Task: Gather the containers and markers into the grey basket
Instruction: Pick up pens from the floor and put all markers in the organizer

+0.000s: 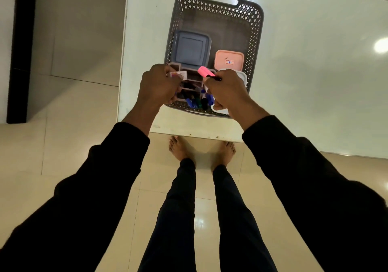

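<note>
Head view shows the task near its end. On the white table [294,82] stands the grey perforated plastic basket [257,40], and inside it lie a grey-blue square lidded container [190,48], a small pink square container [229,60] and a white container [241,76], partly hidden. The left hand [159,87] curls on a pale pink divided organiser [190,77] with blue and dark markers [199,101], over the basket. The right hand [227,92] grips a pink highlighter marker [206,73]. I see nothing left on the table outside; this marker seems the last.
</note>
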